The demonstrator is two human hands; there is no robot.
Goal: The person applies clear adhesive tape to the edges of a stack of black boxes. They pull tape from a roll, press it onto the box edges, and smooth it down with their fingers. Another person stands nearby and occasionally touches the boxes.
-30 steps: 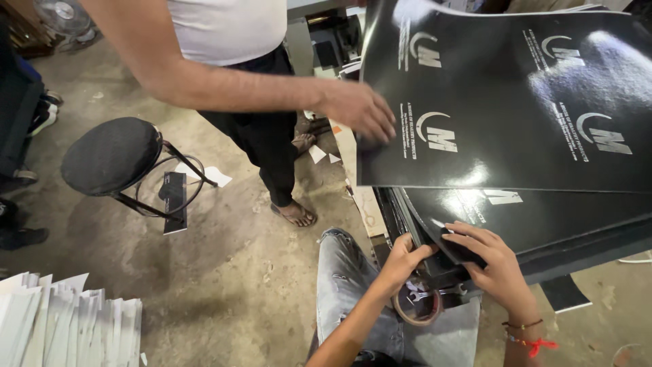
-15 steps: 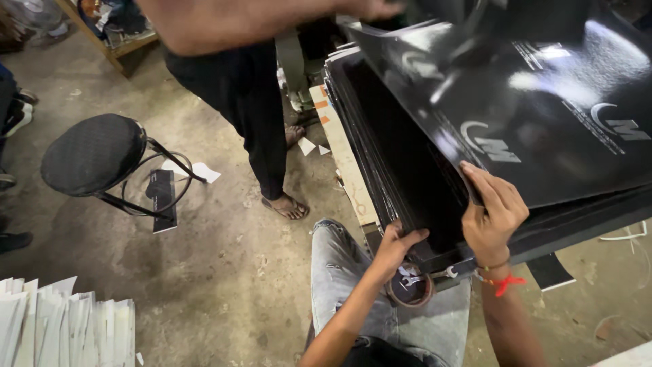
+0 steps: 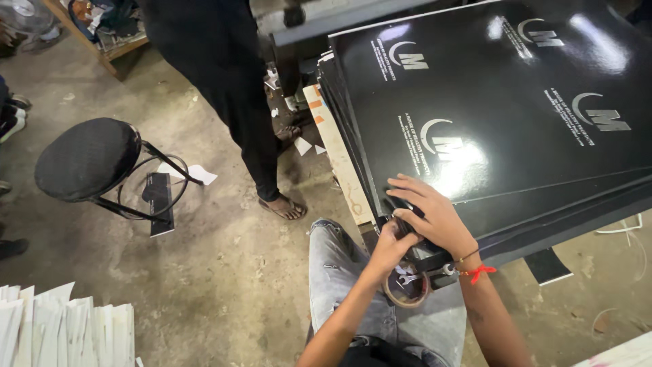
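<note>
Wide stack of glossy black printed sheets (image 3: pixel 516 136) filling the upper right, top sheet carrying repeated pale crescent logos with small lines of white text, glare across the middle. Sheet edges fanned along the left side, resting on a pale wooden board (image 3: pixel 339 163). Standing co-worker in dark trousers (image 3: pixel 224 81) and sandals just left of the stack. Round black stool (image 3: pixel 85 160) on the concrete floor, well left. White paper stack (image 3: pixel 61 333) at lower left. Right hand (image 3: pixel 428 217) spread flat on the stack's near corner, fingers pressing the sheets. Left hand (image 3: pixel 388 248) curled closed against the corner's edge beneath. Roll of brown tape (image 3: pixel 406 285) on the lap below.
</note>
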